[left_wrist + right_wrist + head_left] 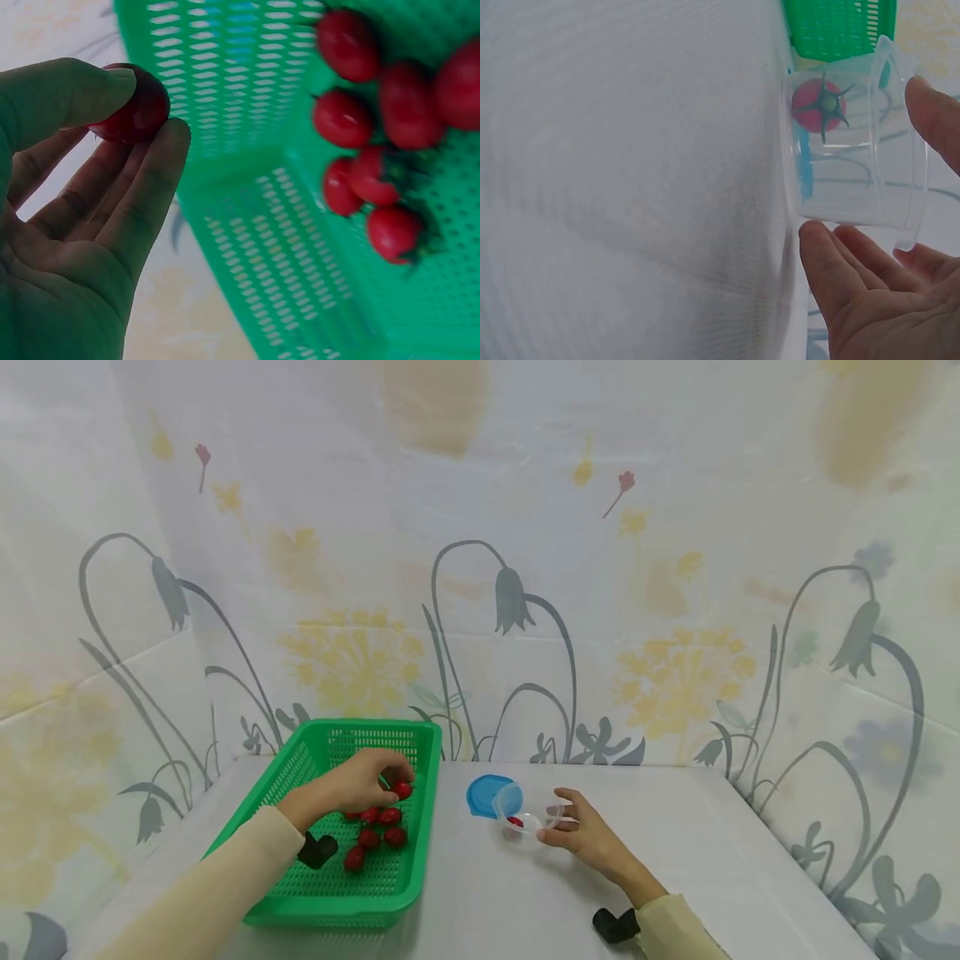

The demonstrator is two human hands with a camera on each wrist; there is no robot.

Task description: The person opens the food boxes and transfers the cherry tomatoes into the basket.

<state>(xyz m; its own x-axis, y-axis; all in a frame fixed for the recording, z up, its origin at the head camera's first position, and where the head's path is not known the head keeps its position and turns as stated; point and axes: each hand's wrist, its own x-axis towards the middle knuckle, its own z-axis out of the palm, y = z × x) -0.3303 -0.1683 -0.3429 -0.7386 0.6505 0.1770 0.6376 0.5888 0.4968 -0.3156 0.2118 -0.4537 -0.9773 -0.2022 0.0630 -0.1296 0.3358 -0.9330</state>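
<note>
My left hand [363, 783] pinches a red cherry tomato [150, 109] between thumb and fingertips, above the green plastic basket [337, 907]. Several more cherry tomatoes [369, 838] lie on the basket's floor, some with green stems in the left wrist view. On the table, my right hand [588, 835] holds a small clear plastic container [847, 169] by its side, thumb near the rim and fingers low on the wall. One cherry tomato [808, 112] with a green star-shaped stem sits inside it. A blue lid [486, 795] lies just behind the container, partly overlapped by it.
The basket takes up the left part of the white tabletop [480, 893]. A flower-printed cloth [480, 485] hangs behind the table and along its sides. The container and lid stand to the right of the basket, a short gap away.
</note>
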